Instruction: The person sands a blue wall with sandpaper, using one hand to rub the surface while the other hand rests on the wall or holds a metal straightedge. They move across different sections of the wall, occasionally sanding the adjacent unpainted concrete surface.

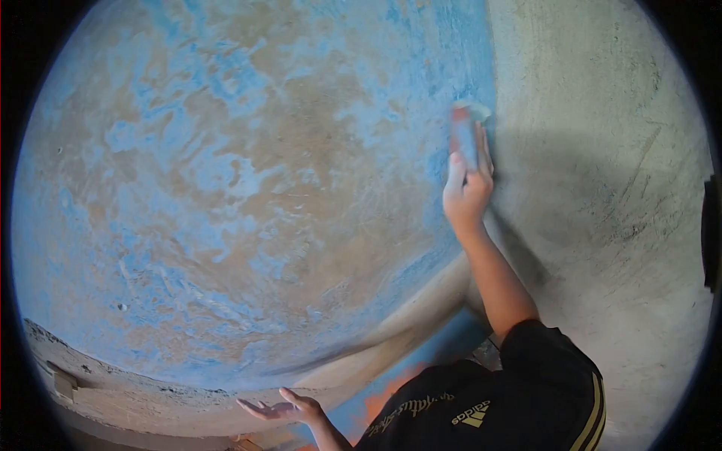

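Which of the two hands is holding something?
The right hand, the higher one: it grips a blurred tool. The left hand, lower down, shows nothing in it.

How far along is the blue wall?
Partway, if blue is going on; coverage alone can't rule out removal. Looks done: the fairly solid blue band along the right edge. In hand: a blurred tool in the right hand, at that edge; left hand open. Left: brown patches mid-wall, maybe the grey wall too.
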`<state>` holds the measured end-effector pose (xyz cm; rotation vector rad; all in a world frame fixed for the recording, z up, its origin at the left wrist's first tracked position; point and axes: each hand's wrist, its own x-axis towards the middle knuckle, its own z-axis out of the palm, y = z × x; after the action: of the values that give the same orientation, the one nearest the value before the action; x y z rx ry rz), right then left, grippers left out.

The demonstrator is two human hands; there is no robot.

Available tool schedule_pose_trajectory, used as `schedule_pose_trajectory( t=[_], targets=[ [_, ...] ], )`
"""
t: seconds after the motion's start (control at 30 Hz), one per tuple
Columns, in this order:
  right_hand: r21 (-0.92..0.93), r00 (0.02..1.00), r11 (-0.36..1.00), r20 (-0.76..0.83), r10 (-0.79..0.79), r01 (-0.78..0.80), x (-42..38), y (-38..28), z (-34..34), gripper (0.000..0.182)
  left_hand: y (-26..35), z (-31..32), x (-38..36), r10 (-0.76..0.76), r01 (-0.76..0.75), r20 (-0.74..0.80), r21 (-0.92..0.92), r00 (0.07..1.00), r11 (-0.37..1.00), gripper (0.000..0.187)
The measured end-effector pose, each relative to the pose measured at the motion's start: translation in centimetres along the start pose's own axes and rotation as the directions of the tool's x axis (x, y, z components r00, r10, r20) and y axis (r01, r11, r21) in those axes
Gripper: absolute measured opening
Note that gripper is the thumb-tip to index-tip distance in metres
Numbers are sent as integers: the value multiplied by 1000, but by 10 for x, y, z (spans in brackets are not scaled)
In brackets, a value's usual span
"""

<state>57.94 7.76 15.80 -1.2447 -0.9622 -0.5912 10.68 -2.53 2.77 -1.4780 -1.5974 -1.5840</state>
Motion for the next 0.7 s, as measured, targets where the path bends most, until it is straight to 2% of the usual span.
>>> schedule_pose_trajectory(
  t=[0.07, 0.1, 0.17, 0.2, 0.23, 0.27, 0.37, 0.4, 0.5, 0.53, 0.57, 0.63, 0.67, 0.7],
  targets=[
    [-9, 979, 993, -163, -120, 120, 1, 13, 4, 35, 10, -1, -1, 9, -10, 24, 19, 1000, 1000, 79],
    [-16, 961, 963, -66, -268, 267, 0, -1, 0, 33, 13, 2, 2, 20, -21, 28, 24, 999, 1000, 80],
    [7, 843, 849, 109, -526, 529, -13, -21, -7, 31, 4, 5, 3, 32, -33, 49, 22, 998, 999, 80],
    [-71, 844, 842, 88, -529, 535, -6, -11, -5, 32, -1, 8, 7, 44, -45, 60, 19, 997, 999, 81],
    [-6, 982, 992, 143, -121, 123, 2, 10, -5, 33, -3, 12, 12, 47, -53, 86, 68, 995, 996, 81],
    [26, 926, 948, 225, 304, -318, 7, 38, -8, 34, -5, 11, 15, 43, -58, 120, 119, 992, 991, 81],
    [-74, 943, 968, 219, 250, -239, 4, 32, -15, 31, 1, 11, 16, -8, -26, 179, 190, 984, 981, 81],
    [-116, 979, 981, 149, -140, 158, 13, -6, -19, 29, 3, 13, 17, -26, -13, 187, 201, 982, 979, 80],
    [44, 929, 930, 58, -366, 364, 10, -7, -19, 27, 0, 22, 16, -80, 33, 221, 207, 972, 978, 80],
    [191, 998, 980, -1, -58, 57, 8, 8, -6, 27, 2, 20, 19, -81, 39, 228, 181, 970, 983, 80],
    [183, 988, 973, 94, 122, -138, 3, 16, -7, 28, 7, 19, 20, -88, 52, 233, 158, 968, 986, 79],
    [72, 842, 862, 273, 466, -501, 8, 11, -12, 33, 10, 16, 16, -116, 85, 242, 136, 963, 987, 79],
    [141, 981, 977, 131, 140, -159, -3, -8, 1, 35, 9, 13, 16, -128, 95, 253, 140, 959, 986, 79],
    [155, 979, 966, -34, -203, 205, -15, -26, 6, 38, 7, 12, 17, -135, 100, 266, 143, 954, 985, 79]
  ],
)
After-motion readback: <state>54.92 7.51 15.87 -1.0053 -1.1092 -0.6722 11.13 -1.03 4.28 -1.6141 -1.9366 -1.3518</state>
